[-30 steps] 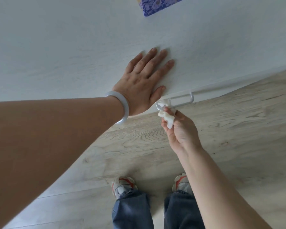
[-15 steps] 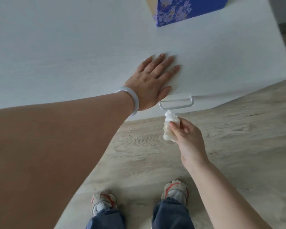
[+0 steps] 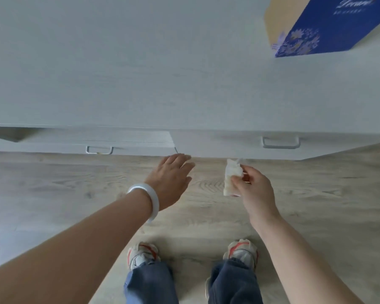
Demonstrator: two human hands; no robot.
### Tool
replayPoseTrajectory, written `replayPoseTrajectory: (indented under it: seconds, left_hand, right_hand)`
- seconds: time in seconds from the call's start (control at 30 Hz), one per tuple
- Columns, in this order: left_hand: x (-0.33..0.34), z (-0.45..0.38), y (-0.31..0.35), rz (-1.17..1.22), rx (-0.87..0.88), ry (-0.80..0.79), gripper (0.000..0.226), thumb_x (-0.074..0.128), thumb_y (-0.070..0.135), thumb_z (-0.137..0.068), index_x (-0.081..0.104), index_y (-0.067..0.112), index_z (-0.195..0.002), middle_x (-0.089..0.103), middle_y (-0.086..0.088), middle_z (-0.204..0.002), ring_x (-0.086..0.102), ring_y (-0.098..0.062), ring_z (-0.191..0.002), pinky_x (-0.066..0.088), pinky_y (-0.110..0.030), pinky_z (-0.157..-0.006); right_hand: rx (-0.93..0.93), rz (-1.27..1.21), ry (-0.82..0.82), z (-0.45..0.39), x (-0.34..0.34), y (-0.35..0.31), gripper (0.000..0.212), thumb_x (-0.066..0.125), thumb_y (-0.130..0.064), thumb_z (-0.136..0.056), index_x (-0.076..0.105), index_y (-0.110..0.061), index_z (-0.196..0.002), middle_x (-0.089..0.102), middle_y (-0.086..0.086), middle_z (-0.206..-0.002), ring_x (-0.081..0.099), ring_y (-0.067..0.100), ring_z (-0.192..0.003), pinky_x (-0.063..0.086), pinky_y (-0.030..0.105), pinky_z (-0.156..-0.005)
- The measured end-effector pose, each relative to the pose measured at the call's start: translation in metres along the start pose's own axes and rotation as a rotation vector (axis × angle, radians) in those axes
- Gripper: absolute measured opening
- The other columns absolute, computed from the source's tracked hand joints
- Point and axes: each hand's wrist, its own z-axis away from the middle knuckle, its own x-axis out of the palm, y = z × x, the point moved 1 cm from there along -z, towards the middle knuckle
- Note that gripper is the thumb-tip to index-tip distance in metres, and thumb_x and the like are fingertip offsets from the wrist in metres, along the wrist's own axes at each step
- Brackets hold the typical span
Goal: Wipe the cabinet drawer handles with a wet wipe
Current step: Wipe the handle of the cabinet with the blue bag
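A white cabinet (image 3: pixel 140 73) fills the upper half of the view, seen from above. Two white drawer handles show on its front: one on the left (image 3: pixel 99 150) and one on the right (image 3: pixel 281 143). My right hand (image 3: pixel 253 189) pinches a crumpled white wet wipe (image 3: pixel 232 175) in the air below the cabinet front, left of the right handle. My left hand (image 3: pixel 170 178), with a white bangle on the wrist, hovers open in front of the cabinet's lower edge between the two handles, holding nothing.
A blue box with a flower print (image 3: pixel 325 27) stands on the cabinet top at the far right. The left drawer (image 3: pixel 97 139) sticks out slightly. Pale wood floor (image 3: pixel 64 189) lies below, with my two shoes (image 3: pixel 143 255) near the bottom.
My left hand has come off the cabinet top and now hangs in front of the drawers. My right hand has drawn the wipe away from the handle. The view has pulled back, showing both handles.
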Motion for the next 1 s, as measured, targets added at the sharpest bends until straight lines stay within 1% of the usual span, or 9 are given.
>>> replayPoseTrajectory:
  seconds: [0.1, 0.2, 0.27, 0.43, 0.53, 0.6, 0.73, 0.9, 1.0]
  left_hand:
    - [0.001, 0.038, -0.039, 0.044, -0.167, -0.138, 0.046, 0.034, 0.034, -0.104, 0.034, 0.019, -0.147, 0.038, 0.000, -0.150, 0.033, -0.020, -0.139, 0.019, -0.033, -0.116]
    - [-0.005, 0.076, -0.069, 0.074, -0.262, -0.224, 0.045, 0.032, 0.036, -0.104, 0.036, 0.018, -0.145, 0.045, -0.002, -0.143, 0.042, -0.022, -0.131, 0.027, -0.036, -0.111]
    - [-0.010, 0.104, -0.089, 0.082, -0.289, -0.257, 0.044, 0.031, 0.037, -0.104, 0.038, 0.018, -0.143, 0.048, -0.004, -0.139, 0.045, -0.024, -0.127, 0.031, -0.038, -0.109]
    - [-0.025, 0.144, -0.145, 0.072, -0.341, -0.262, 0.045, 0.030, 0.037, -0.104, 0.037, 0.016, -0.143, 0.045, -0.005, -0.142, 0.042, -0.026, -0.129, 0.031, -0.039, -0.109]
    - [-0.028, 0.141, -0.170, 0.087, -0.382, -0.274, 0.046, 0.031, 0.037, -0.104, 0.035, 0.017, -0.145, 0.040, -0.003, -0.146, 0.039, -0.024, -0.132, 0.030, -0.039, -0.110]
    - [-0.029, 0.134, -0.184, 0.109, -0.400, -0.274, 0.046, 0.032, 0.037, -0.103, 0.034, 0.018, -0.145, 0.038, -0.002, -0.148, 0.037, -0.023, -0.134, 0.029, -0.038, -0.110]
    - [-0.027, 0.122, -0.218, 0.120, -0.442, -0.269, 0.049, 0.033, 0.038, -0.103, 0.030, 0.019, -0.148, 0.031, -0.002, -0.153, 0.030, -0.022, -0.140, 0.025, -0.037, -0.113]
    - [-0.027, 0.113, -0.269, 0.134, -0.422, -0.233, 0.052, 0.035, 0.036, -0.103, 0.024, 0.020, -0.151, 0.025, -0.001, -0.156, 0.023, -0.021, -0.144, 0.021, -0.037, -0.116]
    - [-0.026, 0.118, -0.304, 0.133, -0.373, -0.209, 0.055, 0.035, 0.037, -0.103, 0.019, 0.020, -0.153, 0.022, 0.000, -0.158, 0.020, -0.020, -0.145, 0.019, -0.037, -0.117]
  right_hand:
    - [0.003, 0.046, -0.056, 0.018, 0.040, -0.015, 0.032, 0.059, -0.009, -0.092, 0.063, -0.015, -0.123, 0.066, -0.004, -0.103, 0.063, 0.011, -0.092, 0.058, 0.030, -0.074]
    - [0.019, 0.089, -0.075, 0.037, 0.081, -0.027, 0.028, 0.058, -0.009, -0.092, 0.064, -0.015, -0.119, 0.065, -0.004, -0.098, 0.061, 0.008, -0.087, 0.049, 0.014, -0.058]
    - [0.053, 0.094, -0.100, 0.051, 0.112, -0.034, 0.028, 0.056, -0.010, -0.093, 0.063, -0.015, -0.119, 0.064, -0.002, -0.099, 0.060, 0.009, -0.087, 0.045, 0.011, -0.053]
    - [0.140, 0.119, -0.133, 0.062, 0.182, -0.048, 0.025, 0.055, -0.015, -0.094, 0.065, -0.011, -0.116, 0.067, 0.004, -0.098, 0.063, 0.025, -0.094, 0.056, 0.042, -0.076]
    - [0.176, 0.123, -0.129, 0.054, 0.206, -0.052, 0.015, 0.055, -0.016, -0.093, 0.069, -0.015, -0.099, 0.068, 0.006, -0.094, 0.064, 0.028, -0.092, 0.052, 0.052, -0.088]
    - [0.176, 0.146, -0.145, 0.045, 0.218, -0.057, 0.016, 0.053, -0.014, -0.093, 0.066, -0.021, -0.087, 0.068, 0.009, -0.093, 0.063, 0.030, -0.091, 0.051, 0.052, -0.086]
    - [0.146, 0.208, -0.209, 0.027, 0.250, -0.069, 0.020, 0.051, -0.015, -0.093, 0.067, -0.014, -0.104, 0.067, 0.008, -0.092, 0.062, 0.029, -0.088, 0.051, 0.049, -0.083]
    - [0.187, 0.207, -0.226, 0.017, 0.302, -0.077, 0.019, 0.050, -0.014, -0.092, 0.066, -0.019, -0.101, 0.066, 0.004, -0.092, 0.063, 0.024, -0.089, 0.053, 0.047, -0.085]
    - [0.204, 0.217, -0.183, 0.018, 0.339, -0.078, 0.020, 0.049, -0.013, -0.092, 0.067, -0.012, -0.100, 0.065, 0.007, -0.088, 0.061, 0.024, -0.085, 0.050, 0.041, -0.075]
